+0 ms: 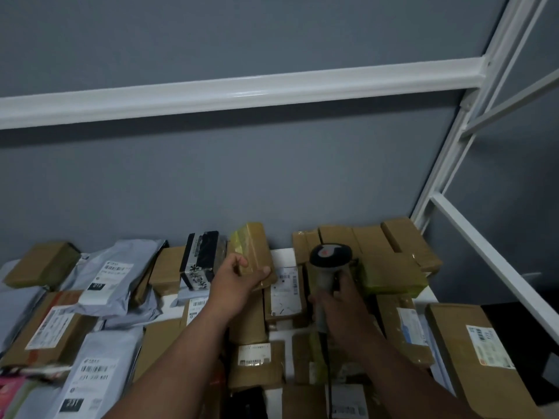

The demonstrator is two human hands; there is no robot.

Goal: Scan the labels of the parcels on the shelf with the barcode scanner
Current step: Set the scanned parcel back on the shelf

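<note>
- While our left hand (239,279) grips the taped box (254,252) label unseen, right hand (341,300) clamps the scanner (329,261) beside it.
- Risk: we scan neighbouring label (286,285) instead.

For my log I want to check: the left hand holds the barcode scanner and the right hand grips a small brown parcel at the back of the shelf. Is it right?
Not quite: the hands are swapped. In the head view the right hand holds the barcode scanner, and the left hand grips the small brown parcel.

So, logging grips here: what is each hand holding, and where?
Left hand holds a box by its near end; right hand holds the scanner by its handle.
</note>
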